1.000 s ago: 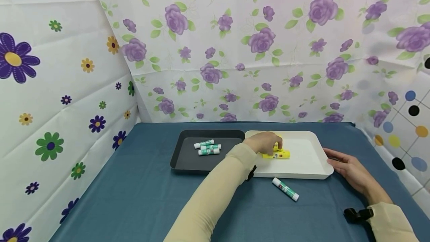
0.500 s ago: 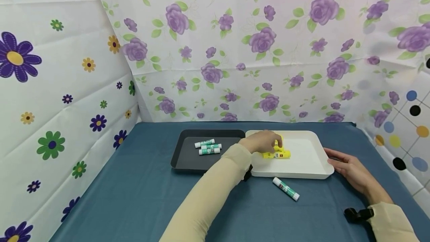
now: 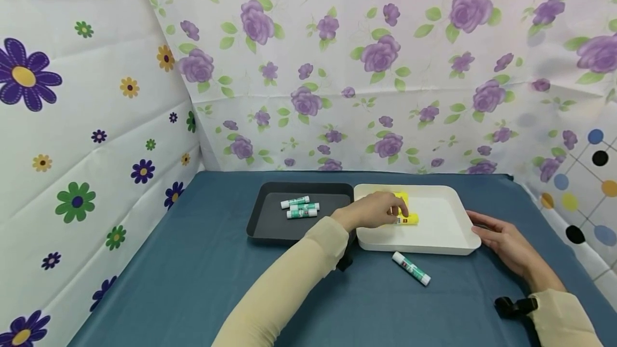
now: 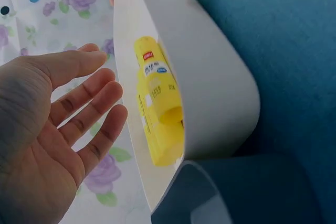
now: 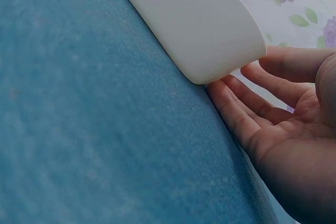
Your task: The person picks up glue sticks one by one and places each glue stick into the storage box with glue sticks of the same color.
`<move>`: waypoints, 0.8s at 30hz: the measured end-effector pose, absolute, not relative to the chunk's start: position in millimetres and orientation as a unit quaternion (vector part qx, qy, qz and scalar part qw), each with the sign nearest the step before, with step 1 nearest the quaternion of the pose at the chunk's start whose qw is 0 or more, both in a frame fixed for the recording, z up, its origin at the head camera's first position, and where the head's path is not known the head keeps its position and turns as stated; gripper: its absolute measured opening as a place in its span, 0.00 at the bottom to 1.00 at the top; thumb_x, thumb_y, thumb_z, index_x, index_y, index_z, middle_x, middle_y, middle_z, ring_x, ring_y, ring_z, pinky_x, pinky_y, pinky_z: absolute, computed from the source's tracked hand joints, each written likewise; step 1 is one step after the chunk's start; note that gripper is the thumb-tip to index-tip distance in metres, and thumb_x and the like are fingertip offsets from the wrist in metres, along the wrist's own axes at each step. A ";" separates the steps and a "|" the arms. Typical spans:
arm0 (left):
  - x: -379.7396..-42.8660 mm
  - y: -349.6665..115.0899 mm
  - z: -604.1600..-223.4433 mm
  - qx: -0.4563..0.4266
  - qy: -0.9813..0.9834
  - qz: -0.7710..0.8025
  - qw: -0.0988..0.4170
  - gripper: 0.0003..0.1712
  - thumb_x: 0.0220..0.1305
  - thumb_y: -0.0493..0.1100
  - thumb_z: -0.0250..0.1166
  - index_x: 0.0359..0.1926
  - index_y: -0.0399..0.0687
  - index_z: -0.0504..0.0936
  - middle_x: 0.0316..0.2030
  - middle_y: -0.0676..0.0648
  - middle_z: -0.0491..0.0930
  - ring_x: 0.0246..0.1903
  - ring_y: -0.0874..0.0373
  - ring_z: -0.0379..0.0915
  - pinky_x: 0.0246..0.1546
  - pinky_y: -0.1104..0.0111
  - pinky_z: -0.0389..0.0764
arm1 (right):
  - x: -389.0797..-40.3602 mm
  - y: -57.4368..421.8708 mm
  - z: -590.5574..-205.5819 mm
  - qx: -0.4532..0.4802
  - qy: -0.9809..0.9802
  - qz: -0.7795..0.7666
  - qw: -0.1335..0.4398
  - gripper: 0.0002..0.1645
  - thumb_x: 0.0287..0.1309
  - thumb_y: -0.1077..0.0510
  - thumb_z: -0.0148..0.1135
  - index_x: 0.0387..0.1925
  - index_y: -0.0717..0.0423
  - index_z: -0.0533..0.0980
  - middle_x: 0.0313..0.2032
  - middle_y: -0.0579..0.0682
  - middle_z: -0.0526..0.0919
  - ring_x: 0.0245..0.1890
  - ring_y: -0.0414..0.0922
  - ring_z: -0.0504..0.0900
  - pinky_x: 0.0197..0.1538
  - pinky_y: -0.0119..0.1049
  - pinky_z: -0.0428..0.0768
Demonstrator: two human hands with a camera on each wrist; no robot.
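Observation:
My left hand [image 3: 371, 210] hovers over the left half of the white tray [image 3: 443, 229], its fingers loosely bent. In the left wrist view nothing lies in that hand [image 4: 68, 124], and a gap separates its fingertips from the yellow glue sticks [image 4: 160, 87] in the tray. From above, the hand partly hides those yellow glue sticks [image 3: 409, 219]. At the tray's right end, my right hand [image 3: 508, 245] rests its fingertips against the outer wall. In the right wrist view, the thumb and fingers of this hand [image 5: 283, 98] touch the tray's corner [image 5: 226, 56] without curling round it.
A dark grey tray [image 3: 265, 232] adjoins the white one on the left. Three green-and-white glue sticks [image 3: 302, 213] lie in it. Another green-and-white glue stick [image 3: 411, 268] lies slantwise on the blue tablecloth [image 3: 193, 272] in front of the white tray. Flowered sheets hang behind and at the sides.
My left hand has drawn back slightly to the left, away from the yellow glue sticks. The right hand stays at the tray's end. The head view has tilted down a little.

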State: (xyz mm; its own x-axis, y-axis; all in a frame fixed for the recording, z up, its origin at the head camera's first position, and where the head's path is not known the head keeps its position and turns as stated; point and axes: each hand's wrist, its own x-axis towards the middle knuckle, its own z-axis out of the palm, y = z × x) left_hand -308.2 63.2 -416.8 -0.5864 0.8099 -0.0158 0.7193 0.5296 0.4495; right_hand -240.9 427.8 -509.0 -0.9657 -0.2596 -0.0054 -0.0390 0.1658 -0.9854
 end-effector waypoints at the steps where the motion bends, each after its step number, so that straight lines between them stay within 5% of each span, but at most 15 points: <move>1: -306.5 62.4 -417.1 0.445 0.864 0.207 0.114 0.14 0.77 0.38 0.62 0.58 0.50 0.86 0.44 0.54 0.80 0.42 0.63 0.74 0.43 0.78 0.75 | -241.1 427.9 -509.0 -0.099 0.758 -0.639 0.086 0.40 0.80 0.59 0.53 0.81 0.69 0.48 0.60 0.27 0.73 0.56 0.23 0.76 0.54 0.21 0.78; 24: -255.9 71.6 -418.1 0.509 0.824 0.204 0.141 0.15 0.77 0.40 0.62 0.60 0.54 0.85 0.46 0.58 0.79 0.46 0.71 0.73 0.48 0.86 0.70 | -242.1 428.8 -510.1 -0.099 0.757 -0.640 0.086 0.40 0.80 0.59 0.53 0.81 0.68 0.48 0.60 0.26 0.73 0.57 0.22 0.76 0.54 0.21 0.78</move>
